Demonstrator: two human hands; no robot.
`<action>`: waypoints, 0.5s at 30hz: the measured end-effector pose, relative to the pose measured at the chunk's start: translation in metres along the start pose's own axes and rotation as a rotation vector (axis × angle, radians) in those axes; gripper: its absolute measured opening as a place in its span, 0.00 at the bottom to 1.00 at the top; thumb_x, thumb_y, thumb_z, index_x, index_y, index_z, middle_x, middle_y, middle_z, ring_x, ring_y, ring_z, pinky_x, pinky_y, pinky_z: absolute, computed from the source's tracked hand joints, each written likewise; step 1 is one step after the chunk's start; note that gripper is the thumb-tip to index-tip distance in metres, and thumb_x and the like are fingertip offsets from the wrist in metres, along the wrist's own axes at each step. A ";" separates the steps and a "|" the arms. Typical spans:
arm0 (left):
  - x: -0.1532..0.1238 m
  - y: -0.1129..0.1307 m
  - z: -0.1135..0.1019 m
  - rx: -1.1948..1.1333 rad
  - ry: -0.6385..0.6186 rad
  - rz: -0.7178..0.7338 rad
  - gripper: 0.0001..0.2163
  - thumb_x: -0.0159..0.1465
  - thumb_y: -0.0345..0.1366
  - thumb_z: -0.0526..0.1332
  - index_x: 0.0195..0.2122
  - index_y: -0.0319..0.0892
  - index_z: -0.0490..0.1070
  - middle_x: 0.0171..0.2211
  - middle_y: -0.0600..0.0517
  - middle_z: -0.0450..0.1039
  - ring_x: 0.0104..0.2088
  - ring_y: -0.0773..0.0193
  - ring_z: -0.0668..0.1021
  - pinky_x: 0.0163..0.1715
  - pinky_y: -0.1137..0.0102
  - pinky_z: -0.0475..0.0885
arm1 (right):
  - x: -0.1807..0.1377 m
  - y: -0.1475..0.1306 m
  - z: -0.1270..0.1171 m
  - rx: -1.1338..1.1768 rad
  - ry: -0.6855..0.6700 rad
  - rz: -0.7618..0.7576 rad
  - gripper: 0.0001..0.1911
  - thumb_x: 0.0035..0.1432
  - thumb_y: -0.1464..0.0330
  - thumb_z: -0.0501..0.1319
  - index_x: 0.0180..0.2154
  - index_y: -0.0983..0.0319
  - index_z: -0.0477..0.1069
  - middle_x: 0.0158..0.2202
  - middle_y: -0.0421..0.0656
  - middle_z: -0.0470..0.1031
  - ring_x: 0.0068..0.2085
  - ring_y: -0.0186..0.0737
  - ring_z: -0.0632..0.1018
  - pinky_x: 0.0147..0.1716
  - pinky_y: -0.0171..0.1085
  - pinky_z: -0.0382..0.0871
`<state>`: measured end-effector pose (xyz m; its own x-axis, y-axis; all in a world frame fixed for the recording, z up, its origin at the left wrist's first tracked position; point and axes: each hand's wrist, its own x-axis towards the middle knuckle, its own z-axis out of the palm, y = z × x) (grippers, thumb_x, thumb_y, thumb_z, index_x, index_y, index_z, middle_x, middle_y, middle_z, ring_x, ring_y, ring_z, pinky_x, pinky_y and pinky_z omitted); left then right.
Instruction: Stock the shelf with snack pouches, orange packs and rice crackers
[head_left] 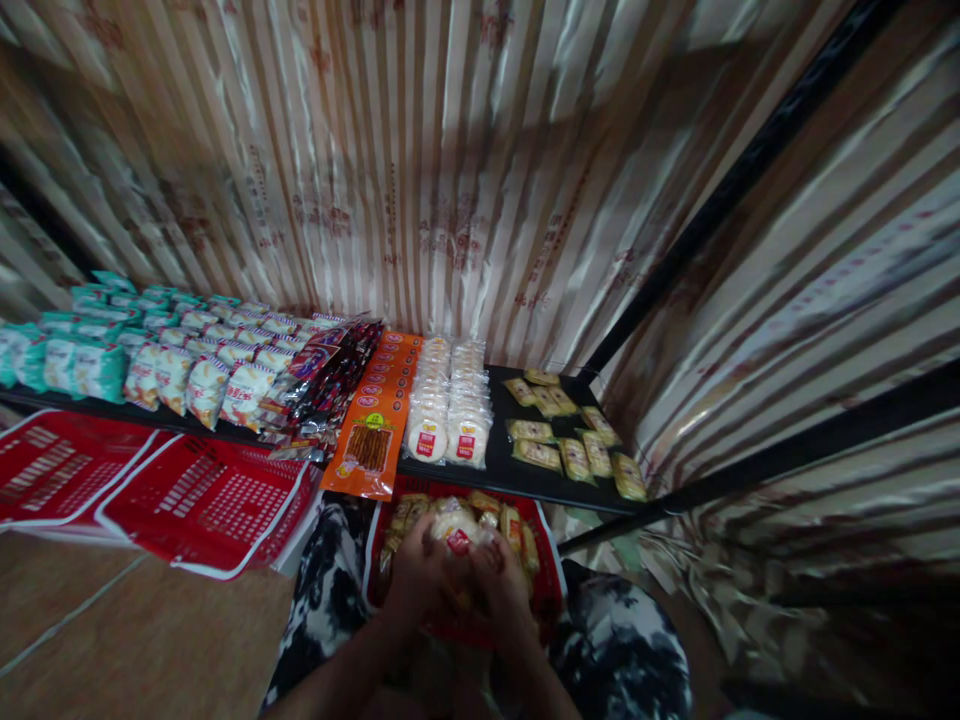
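Between my legs sits a red basket with a white rim, holding several yellow-wrapped snack packets. Over it, my left hand and my right hand grip a clear-wrapped pack of round white rice crackers with a red label, one hand on each side. My fingers are dim and partly hidden by shadow. Just beyond, on the black shelf, two rows of like rice cracker packs stand stacked on edge. To their right, loose yellow packets lie spread over the shelf.
Left along the shelf are a long orange snack bag, dark shiny packets, white snack bags and teal bags. Empty red baskets stand on the floor at left. Black shelf posts and a striped curtain enclose the back and right.
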<state>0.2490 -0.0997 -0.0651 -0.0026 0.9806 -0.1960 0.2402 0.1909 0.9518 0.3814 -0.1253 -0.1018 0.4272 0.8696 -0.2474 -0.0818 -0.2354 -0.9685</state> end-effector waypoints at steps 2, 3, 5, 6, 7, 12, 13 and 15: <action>0.006 0.004 -0.004 0.120 -0.067 0.057 0.19 0.51 0.29 0.52 0.43 0.40 0.72 0.43 0.47 0.75 0.45 0.59 0.75 0.49 0.67 0.67 | 0.008 -0.007 -0.006 -0.109 0.022 -0.093 0.25 0.41 0.55 0.64 0.42 0.58 0.72 0.44 0.47 0.76 0.44 0.46 0.76 0.42 0.42 0.72; 0.009 0.007 -0.005 0.172 -0.095 0.100 0.20 0.50 0.28 0.52 0.44 0.41 0.72 0.44 0.47 0.75 0.46 0.59 0.74 0.51 0.66 0.66 | 0.011 -0.012 -0.008 -0.178 0.020 -0.146 0.24 0.42 0.56 0.64 0.42 0.58 0.73 0.46 0.47 0.75 0.46 0.47 0.75 0.45 0.43 0.70; 0.016 0.013 -0.007 0.228 -0.139 0.206 0.20 0.50 0.27 0.52 0.44 0.42 0.73 0.45 0.48 0.74 0.48 0.59 0.73 0.53 0.66 0.65 | 0.017 -0.020 -0.011 -0.293 -0.002 -0.232 0.21 0.42 0.57 0.64 0.40 0.58 0.75 0.45 0.46 0.76 0.47 0.47 0.74 0.50 0.45 0.67; 0.019 0.016 -0.008 0.231 -0.155 0.247 0.20 0.50 0.27 0.53 0.44 0.43 0.73 0.44 0.48 0.74 0.47 0.59 0.73 0.52 0.66 0.65 | 0.019 -0.025 -0.012 -0.315 -0.018 -0.247 0.20 0.43 0.58 0.64 0.39 0.58 0.76 0.43 0.46 0.77 0.46 0.47 0.75 0.50 0.45 0.66; 0.022 0.019 -0.008 0.218 -0.167 0.272 0.20 0.51 0.28 0.53 0.44 0.43 0.73 0.44 0.49 0.74 0.46 0.59 0.73 0.51 0.65 0.66 | 0.021 -0.029 -0.012 -0.308 -0.031 -0.243 0.19 0.43 0.58 0.65 0.38 0.58 0.76 0.41 0.45 0.78 0.44 0.47 0.76 0.49 0.45 0.67; 0.041 0.032 -0.003 0.064 -0.172 0.170 0.19 0.54 0.36 0.60 0.47 0.41 0.70 0.42 0.49 0.75 0.33 0.64 0.75 0.37 0.69 0.72 | 0.034 -0.047 -0.009 -0.142 -0.054 -0.171 0.21 0.42 0.56 0.66 0.38 0.60 0.75 0.34 0.44 0.79 0.34 0.44 0.78 0.37 0.41 0.72; 0.045 0.035 -0.001 0.027 -0.164 0.140 0.18 0.54 0.37 0.60 0.47 0.41 0.70 0.40 0.49 0.75 0.31 0.65 0.75 0.35 0.70 0.72 | 0.037 -0.050 -0.008 -0.117 -0.052 -0.163 0.21 0.42 0.55 0.66 0.38 0.60 0.75 0.34 0.44 0.79 0.34 0.44 0.78 0.36 0.41 0.72; 0.055 0.041 0.002 -0.040 -0.139 0.103 0.17 0.56 0.36 0.59 0.47 0.40 0.71 0.36 0.50 0.76 0.30 0.66 0.75 0.33 0.72 0.72 | 0.043 -0.057 -0.005 -0.068 -0.063 -0.146 0.21 0.41 0.55 0.66 0.38 0.59 0.74 0.34 0.43 0.79 0.35 0.44 0.78 0.36 0.41 0.72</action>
<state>0.2602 -0.0385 -0.0374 0.1553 0.9799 -0.1251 0.1937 0.0940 0.9766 0.4091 -0.0773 -0.0571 0.3727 0.9217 -0.1079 0.0385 -0.1315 -0.9906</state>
